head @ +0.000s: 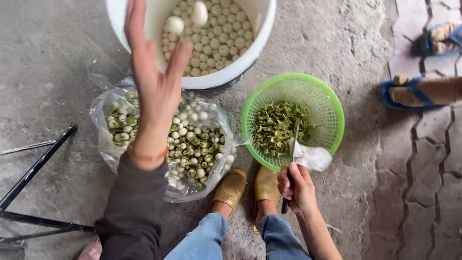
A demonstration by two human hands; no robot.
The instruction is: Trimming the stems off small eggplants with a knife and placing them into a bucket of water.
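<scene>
Two hands at work. Left hand, grip spread apart and empty, hovers over the white bucket rim; bag of small round vegetables lies at its 6 o'clock. Right hand is clamped on an upright knife, green basket at 12 o'clock.

Soft, even daylight fills the scene, with no hard shadows or glare. The left hand is slightly smeared by motion just below the white bucket. Beside that bucket, the concrete floor looks sharp but flat and grey.
</scene>
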